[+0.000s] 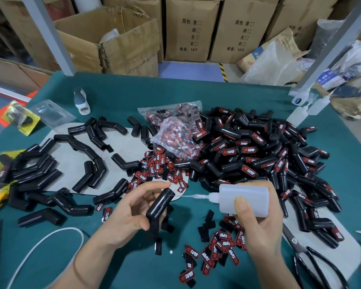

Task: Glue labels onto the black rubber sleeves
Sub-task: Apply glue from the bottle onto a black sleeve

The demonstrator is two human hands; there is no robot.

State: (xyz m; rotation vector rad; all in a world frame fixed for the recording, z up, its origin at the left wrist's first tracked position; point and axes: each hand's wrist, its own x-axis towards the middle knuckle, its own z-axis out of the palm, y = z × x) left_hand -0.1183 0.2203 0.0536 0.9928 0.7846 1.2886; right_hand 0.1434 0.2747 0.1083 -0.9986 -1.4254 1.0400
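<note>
Left hand [131,213] grips a bent black rubber sleeve [157,211]; right hand [256,228] holds the glue bottle [245,199], its nozzle pointing left at the sleeve's upper end.

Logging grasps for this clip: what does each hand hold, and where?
Left hand grips a bent black sleeve around its elbow; right hand holds the glue bottle by its body.

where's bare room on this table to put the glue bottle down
Bare green cloth lies between the white cord and the loose labels, and behind the bagged labels. The labelled sleeve pile and unlabelled sleeves crowd the rest.
</note>
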